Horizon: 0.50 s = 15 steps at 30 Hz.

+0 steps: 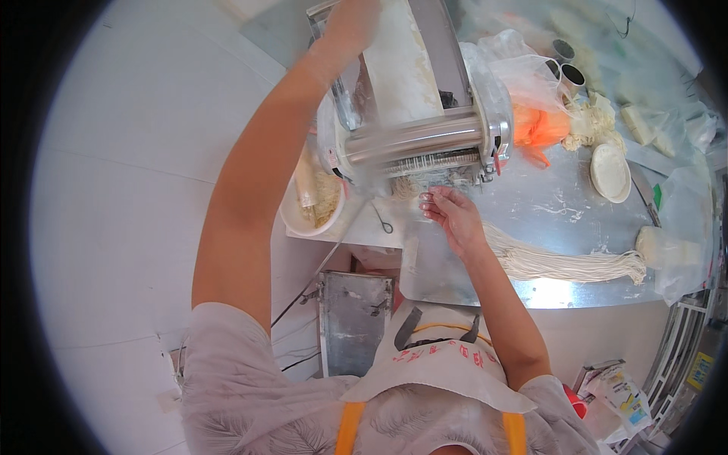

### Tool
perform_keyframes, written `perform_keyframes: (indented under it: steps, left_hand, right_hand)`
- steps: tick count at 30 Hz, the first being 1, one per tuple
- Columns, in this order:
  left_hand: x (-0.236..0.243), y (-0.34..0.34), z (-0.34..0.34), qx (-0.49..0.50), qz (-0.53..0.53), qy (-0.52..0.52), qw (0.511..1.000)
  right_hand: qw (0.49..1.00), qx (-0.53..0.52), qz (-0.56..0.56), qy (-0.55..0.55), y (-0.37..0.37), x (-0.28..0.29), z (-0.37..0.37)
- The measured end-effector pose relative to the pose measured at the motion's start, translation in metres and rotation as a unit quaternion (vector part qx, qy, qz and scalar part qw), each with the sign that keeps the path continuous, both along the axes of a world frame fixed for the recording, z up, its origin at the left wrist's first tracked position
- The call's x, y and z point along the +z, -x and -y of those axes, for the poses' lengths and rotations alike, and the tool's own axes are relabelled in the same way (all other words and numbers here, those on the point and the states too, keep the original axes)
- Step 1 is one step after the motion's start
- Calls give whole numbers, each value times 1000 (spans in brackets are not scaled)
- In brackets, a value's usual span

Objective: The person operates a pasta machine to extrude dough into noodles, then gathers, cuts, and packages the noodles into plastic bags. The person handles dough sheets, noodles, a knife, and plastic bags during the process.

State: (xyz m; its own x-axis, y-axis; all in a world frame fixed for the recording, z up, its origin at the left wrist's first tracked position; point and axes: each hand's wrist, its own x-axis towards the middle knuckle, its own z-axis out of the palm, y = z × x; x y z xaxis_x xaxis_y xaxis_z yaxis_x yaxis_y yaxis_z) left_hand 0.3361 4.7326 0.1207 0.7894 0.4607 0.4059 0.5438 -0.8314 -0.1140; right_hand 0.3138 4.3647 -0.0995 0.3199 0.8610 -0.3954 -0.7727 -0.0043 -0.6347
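- Grey metal-topped desk point(531, 205) – carries the work; a bundle of pale, long cut noodles point(557, 259) lies across it, right of the machine.
- Silver metal roller machine with rounded side housings point(493, 95) – the wide, flat, cream dough sheet point(402, 57) lies on its sloping top, lower end at the shiny steel roller point(425, 136).
- Step, as judged: feeding the sheet through. Best done with the sheet square to the roller, slack guided evenly, no sideways pull; fingertips well clear of the nip.
- Below, the outlet wants light support only; tugging could stretch or snap strands.
- Left hand point(350, 32) – arm extended up past the machine's left side, hand by the sheet's upper left; blurred and cut by the frame, grip cannot be told.
- Right hand point(453, 214) – elbow bent, fingers loosely curled just below the outlet; whether they pinch anything, cannot tell.
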Motion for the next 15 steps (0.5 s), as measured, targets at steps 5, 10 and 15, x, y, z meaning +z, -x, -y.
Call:
perform_keyframes:
  steps: [5,10,15]
  left_hand:
    - [-32,1,-17,4,44,-78,996]
    - [-41,-12,-29,15,-31,-82,996]
    - [-45,-16,-10,25,12,-44,999]
  right_hand:
    - [1000,-1,-15,-3,10,-6,-8]
    - [999,-20,-32,-16,8,-4,-11]
    - [997,-45,-64,-24,6,-7,-14]
